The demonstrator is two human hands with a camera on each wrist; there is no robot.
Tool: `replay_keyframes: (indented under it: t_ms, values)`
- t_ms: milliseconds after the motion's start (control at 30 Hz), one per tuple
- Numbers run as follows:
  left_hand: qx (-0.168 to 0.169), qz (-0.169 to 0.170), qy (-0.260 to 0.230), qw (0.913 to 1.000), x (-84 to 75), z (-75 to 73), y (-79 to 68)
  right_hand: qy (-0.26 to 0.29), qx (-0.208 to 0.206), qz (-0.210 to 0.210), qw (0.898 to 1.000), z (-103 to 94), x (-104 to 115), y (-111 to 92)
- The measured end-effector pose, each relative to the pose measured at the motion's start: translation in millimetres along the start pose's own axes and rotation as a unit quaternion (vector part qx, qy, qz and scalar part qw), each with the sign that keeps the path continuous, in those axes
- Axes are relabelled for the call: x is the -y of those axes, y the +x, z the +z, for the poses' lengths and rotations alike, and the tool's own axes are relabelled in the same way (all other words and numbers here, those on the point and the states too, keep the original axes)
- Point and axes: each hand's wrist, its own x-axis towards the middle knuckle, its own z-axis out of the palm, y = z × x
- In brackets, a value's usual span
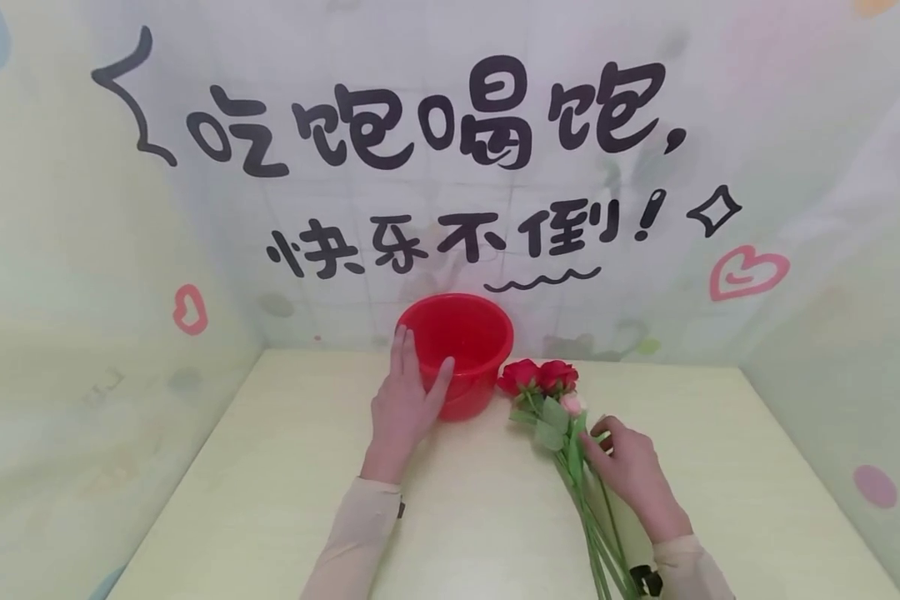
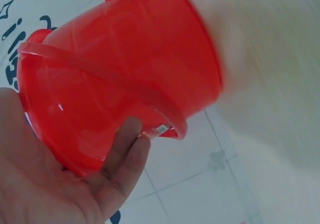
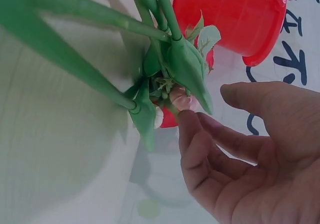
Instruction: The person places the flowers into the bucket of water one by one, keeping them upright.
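A red plastic bucket (image 1: 465, 392) with a red handle (image 2: 107, 76) stands upright at the back of the table. My left hand (image 1: 405, 400) lies against its left side, fingers extended near the rim and thumb spread across the front. Right of the bucket lies a bunch of flowers with red roses (image 1: 521, 377), a pale pink bloom (image 3: 182, 98), green leaves (image 1: 550, 435) and long stems (image 1: 588, 525). My right hand (image 1: 630, 467) is at the right of the bunch. In the right wrist view its bent fingers reach the pink bloom while the thumb stands apart.
The pale wooden table (image 1: 270, 500) is bordered at the back and both sides by a printed cloth (image 1: 450, 183) with black lettering. The flower heads lie close beside the bucket's lower right side. The stems run toward the table's front.
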Motion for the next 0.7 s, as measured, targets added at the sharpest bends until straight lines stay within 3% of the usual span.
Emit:
replay_keyframes:
  t_ms: [233,700]
  values:
    - [-0.024,0.014,-0.067,0.9974,5.6,12.4,0.5,0.029,0.029,0.033,0.999,2.8,-2.6,1.2]
    - [-0.035,0.02,-0.068,0.9969,3.3,13.6,2.4,0.051,0.103,0.066,0.991,11.9,-8.3,1.5]
